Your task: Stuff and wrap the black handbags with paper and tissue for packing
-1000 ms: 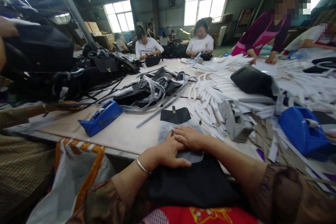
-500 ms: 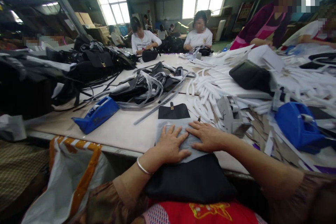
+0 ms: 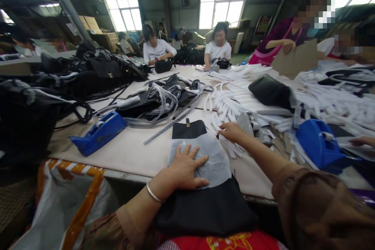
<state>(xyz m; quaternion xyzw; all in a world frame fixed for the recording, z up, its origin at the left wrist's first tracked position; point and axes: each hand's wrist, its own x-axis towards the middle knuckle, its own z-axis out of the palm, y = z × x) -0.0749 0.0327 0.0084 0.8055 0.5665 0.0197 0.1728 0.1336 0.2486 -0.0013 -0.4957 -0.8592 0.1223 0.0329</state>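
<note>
A black bag [image 3: 205, 209] lies from my lap onto the table edge, its flap [image 3: 190, 129] with a gold-coloured clasp [image 3: 188, 122] pointing away from me. Over its middle is spread a translucent white sheet [image 3: 216, 160]. My left hand [image 3: 187, 167], fingers spread, presses flat on that sheet. Beyond the sheet's right edge, my right hand [image 3: 232, 132] has its fingers drawn together at a small dark piece with a gold-coloured part [image 3: 217, 135]. What exactly sits between those fingertips is too small to make out.
Blue tape dispensers stand left [image 3: 99, 133] and right [image 3: 319, 144]. Black bags with clear plastic strips [image 3: 164, 97] lie ahead. White foam tubes [image 3: 225, 101] and paper scraps spread at right. A co-worker's hand [image 3: 363, 140] enters at the right edge. A white sack [image 3: 76, 195] hangs at lower left.
My right hand has left the sheet and moved right and forward, its fingers closing together. My left hand stays flat on the sheet. A co-worker at right now holds up a cardboard sheet.
</note>
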